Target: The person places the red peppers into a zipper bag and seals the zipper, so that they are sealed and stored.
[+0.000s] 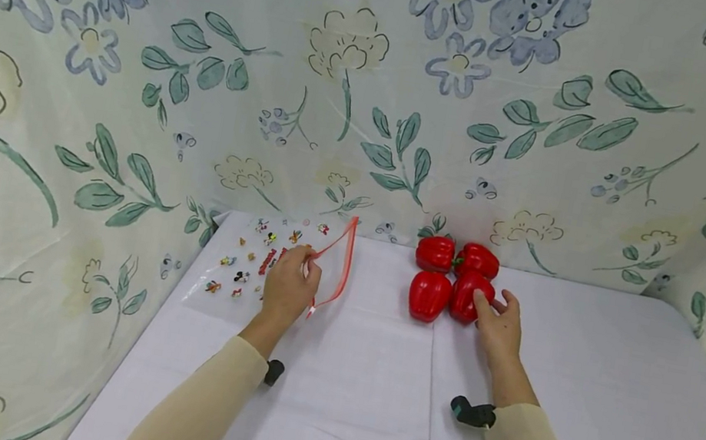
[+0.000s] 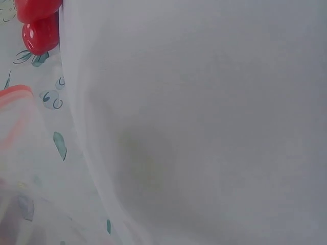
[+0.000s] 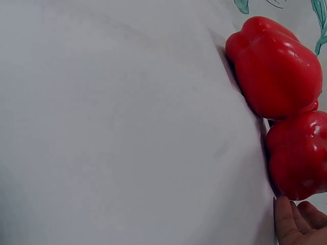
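Observation:
Several glossy red bell peppers [image 1: 429,296] sit in a tight cluster at the back of the table. My right hand [image 1: 501,329] is at the right side of the front right pepper [image 1: 467,301], its thumb over the pepper's edge and its fingers spread apart from the thumb. In the right wrist view, fingertips [image 3: 286,217] meet the edge of a pepper [image 3: 299,158]. To the left lies a clear plastic bag [image 1: 207,297] printed with small cartoon figures. My left hand [image 1: 291,284] pinches its mouth near the red zip strip [image 1: 349,258], which stands up in an open loop.
A white cloth [image 1: 359,392] covers the table, with a crease running toward the front. Behind and beside it hangs a floral curtain [image 1: 351,149]. Dark wrist cameras [image 1: 473,412] stick out from the sleeves.

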A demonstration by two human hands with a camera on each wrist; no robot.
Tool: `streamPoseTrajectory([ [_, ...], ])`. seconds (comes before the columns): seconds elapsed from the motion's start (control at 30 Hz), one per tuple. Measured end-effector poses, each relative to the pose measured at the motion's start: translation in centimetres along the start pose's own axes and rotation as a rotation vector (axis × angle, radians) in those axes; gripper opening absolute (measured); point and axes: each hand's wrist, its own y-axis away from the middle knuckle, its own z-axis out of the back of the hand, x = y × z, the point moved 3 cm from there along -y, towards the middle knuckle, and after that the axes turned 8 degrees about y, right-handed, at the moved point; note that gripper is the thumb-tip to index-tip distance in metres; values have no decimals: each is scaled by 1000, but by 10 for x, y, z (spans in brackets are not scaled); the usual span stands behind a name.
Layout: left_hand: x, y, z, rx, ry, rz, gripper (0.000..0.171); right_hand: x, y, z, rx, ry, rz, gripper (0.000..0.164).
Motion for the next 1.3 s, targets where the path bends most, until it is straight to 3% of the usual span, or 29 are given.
streamPoseTrajectory([
  [0.23, -2, 0, 3, -35, 66, 35, 19, 2, 0, 0, 2, 11, -1, 83],
  [0.57, -3, 0, 8, -90, 240, 98, 16, 2, 0, -2, -11, 29, -4, 86],
  [1.03, -3, 1, 9, -79, 406, 174, 14, 2, -3, -5, -41, 25, -5, 88],
  [1.2, -5, 0, 10, -68, 430, 198, 10, 2, -3, -4, -57, 28, 14, 90],
  [1.3, -7, -1, 10, -86, 415, 177, 9, 3, -2, -4, -67, 28, 15, 91],
])
